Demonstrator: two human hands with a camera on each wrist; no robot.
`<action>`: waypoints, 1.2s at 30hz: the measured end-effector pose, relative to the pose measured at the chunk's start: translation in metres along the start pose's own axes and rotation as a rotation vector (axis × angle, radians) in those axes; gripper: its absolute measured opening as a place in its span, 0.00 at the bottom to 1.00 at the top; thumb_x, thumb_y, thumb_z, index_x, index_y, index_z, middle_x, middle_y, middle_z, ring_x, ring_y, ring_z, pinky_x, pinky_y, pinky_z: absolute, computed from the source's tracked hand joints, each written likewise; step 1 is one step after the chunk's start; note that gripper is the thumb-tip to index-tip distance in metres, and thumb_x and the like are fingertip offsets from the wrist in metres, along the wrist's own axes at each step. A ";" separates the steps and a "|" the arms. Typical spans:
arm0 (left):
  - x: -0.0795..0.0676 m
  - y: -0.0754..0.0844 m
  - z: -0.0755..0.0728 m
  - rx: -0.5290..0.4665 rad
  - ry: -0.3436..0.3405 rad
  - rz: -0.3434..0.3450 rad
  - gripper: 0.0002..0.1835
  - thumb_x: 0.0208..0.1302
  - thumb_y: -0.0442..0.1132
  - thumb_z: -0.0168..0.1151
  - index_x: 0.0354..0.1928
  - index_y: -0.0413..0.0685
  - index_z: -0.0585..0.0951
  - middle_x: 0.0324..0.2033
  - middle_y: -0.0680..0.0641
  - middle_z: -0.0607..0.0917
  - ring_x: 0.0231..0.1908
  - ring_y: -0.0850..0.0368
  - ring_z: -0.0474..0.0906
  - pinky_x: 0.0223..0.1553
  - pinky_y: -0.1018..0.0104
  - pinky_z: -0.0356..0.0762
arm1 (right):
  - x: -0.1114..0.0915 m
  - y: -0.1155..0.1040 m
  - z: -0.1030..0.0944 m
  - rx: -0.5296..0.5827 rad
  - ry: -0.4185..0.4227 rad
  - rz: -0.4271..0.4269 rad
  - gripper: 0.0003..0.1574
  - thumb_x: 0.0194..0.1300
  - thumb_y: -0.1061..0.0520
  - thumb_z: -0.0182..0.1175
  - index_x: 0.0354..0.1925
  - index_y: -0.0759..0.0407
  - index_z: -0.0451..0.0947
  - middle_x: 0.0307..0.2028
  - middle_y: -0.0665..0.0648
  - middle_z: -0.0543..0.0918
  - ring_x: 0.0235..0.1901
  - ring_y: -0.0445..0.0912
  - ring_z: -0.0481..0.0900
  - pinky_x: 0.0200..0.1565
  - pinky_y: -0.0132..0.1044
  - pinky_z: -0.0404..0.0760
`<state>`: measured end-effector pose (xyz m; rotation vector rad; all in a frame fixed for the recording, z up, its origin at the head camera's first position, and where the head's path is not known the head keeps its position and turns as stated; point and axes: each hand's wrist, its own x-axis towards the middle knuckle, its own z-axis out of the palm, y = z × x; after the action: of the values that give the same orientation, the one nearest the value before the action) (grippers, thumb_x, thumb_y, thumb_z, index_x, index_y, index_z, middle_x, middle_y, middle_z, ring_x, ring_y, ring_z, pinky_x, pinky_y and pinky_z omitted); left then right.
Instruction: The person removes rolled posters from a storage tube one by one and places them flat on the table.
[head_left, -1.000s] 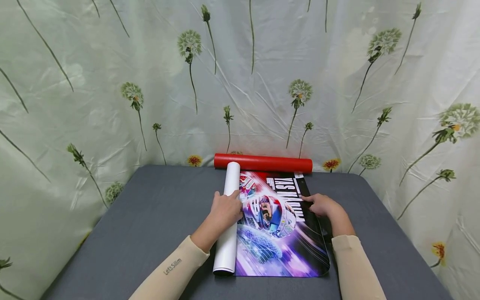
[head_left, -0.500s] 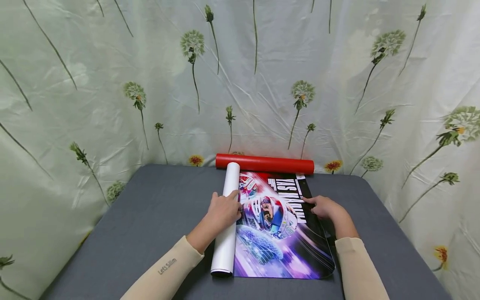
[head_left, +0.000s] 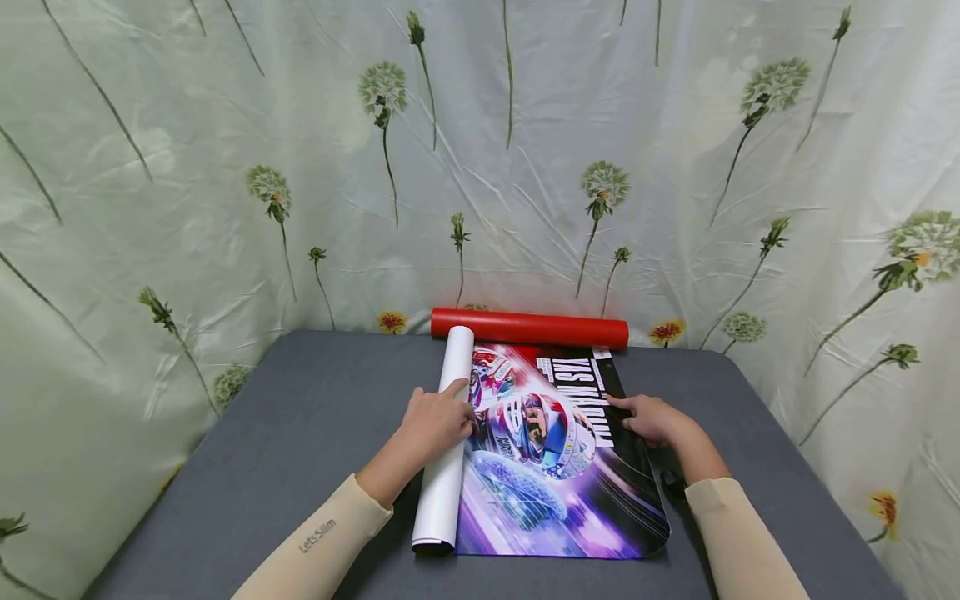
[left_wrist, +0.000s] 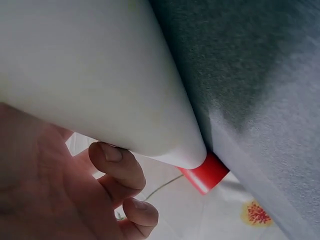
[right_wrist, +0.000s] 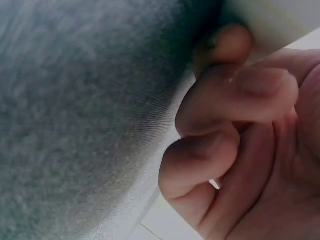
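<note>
A partly rolled poster point(head_left: 525, 492) lies on the table, printed with a helmeted driver and large white letters. Its left side is a white roll point(head_left: 438, 496). My left hand point(head_left: 431, 425) grips the middle of this roll, index finger lying across it. In the left wrist view, curled fingers point(left_wrist: 122, 170) touch the white roll point(left_wrist: 100, 75). My right hand point(head_left: 656, 419) pinches the poster's right edge, with the index fingertip on the print. In the right wrist view, its fingers point(right_wrist: 200, 155) are curled close to the poster's white underside point(right_wrist: 275, 25).
A red tube point(head_left: 528, 327) lies along the table's back edge, just beyond the poster. Grey cloth covers the table point(head_left: 300, 417). A curtain with dandelion prints point(head_left: 487, 167) hangs behind and at both sides.
My left hand and the white roll have shifted left, so a little more of the print shows. The right hand stays at the right edge, its forearm slightly farther right.
</note>
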<state>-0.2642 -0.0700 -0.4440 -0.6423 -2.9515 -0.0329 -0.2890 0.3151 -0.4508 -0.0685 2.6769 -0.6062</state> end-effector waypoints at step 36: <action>-0.006 -0.009 -0.001 -0.007 0.007 -0.029 0.07 0.67 0.51 0.73 0.44 0.64 0.92 0.74 0.50 0.77 0.27 0.51 0.78 0.34 0.58 0.62 | -0.005 0.007 -0.003 0.005 0.006 0.034 0.37 0.77 0.63 0.55 0.80 0.54 0.63 0.57 0.79 0.74 0.16 0.43 0.63 0.26 0.36 0.71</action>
<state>-0.2624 -0.0806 -0.4442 -0.5987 -2.9554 -0.0474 -0.2854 0.3231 -0.4496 -0.0202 2.6762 -0.6040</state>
